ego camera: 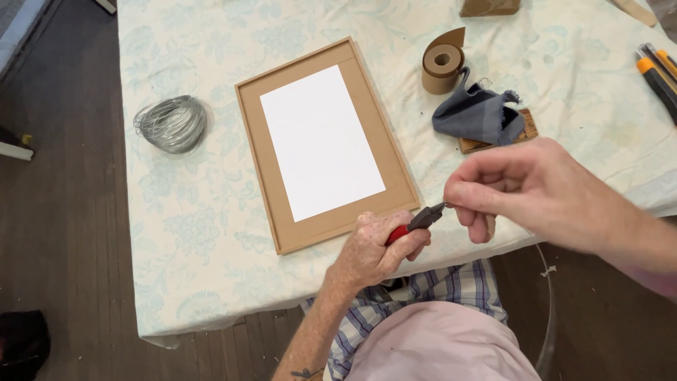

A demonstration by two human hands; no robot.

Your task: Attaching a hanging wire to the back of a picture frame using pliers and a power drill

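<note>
My left hand (377, 247) grips red-handled pliers (420, 220) at the table's near edge, jaws pointing right. My right hand (525, 190) pinches a thin wire right at the plier tips; the wire itself is barely visible, and a strand (550, 310) trails down below the table edge. A brown picture frame (282, 141) lies face down on the cloth just left of my hands, with a white sheet (321, 141) on its back.
A coil of silver wire (171, 123) sits left of the frame. A roll of brown paper tape (443, 67), a blue-grey cloth (476, 114) on a small wooden block (527, 127), and yellow-handled tools (659, 70) lie at the right. Floral tablecloth (190, 212) covers the table.
</note>
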